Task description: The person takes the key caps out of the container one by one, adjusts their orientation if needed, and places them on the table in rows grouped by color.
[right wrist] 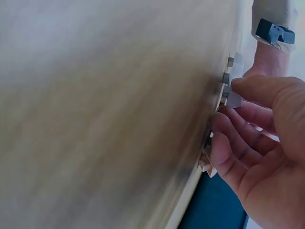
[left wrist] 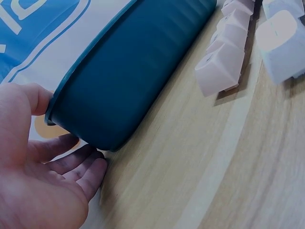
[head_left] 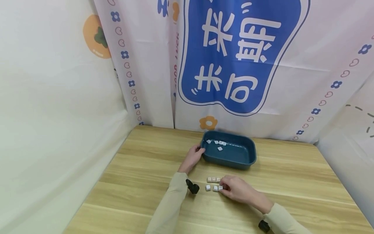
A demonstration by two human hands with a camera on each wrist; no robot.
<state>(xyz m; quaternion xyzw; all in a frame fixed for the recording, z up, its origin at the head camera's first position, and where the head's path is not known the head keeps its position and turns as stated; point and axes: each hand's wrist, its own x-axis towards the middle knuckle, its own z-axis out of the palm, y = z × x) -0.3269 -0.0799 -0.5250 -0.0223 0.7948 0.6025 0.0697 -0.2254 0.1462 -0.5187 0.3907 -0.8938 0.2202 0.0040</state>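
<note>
My left hand [head_left: 193, 157] grips the left end of a dark teal rectangular bin [head_left: 228, 162]; in the left wrist view the thumb sits at its rim and the fingers lie against the wall low down. Several white keycaps [head_left: 220, 149] lie inside the bin. In front of it, my right hand [head_left: 238, 188] pinches a white keycap [right wrist: 233, 98] between thumb and fingers, at the right end of the nearer row. That row also has a keycap [head_left: 208, 188] standing apart on the left. Behind runs a row of pinkish-white keycaps [left wrist: 220, 69], its right end partly hidden by the right hand.
Everything stands on a light wood-grain table [head_left: 140, 182]. A printed cloth [head_left: 295, 94] hangs behind the table's far edge, close at the back of the bin. A pale cloth [head_left: 58, 97] hangs at the left. Black devices [head_left: 193, 187] are strapped at both sleeves.
</note>
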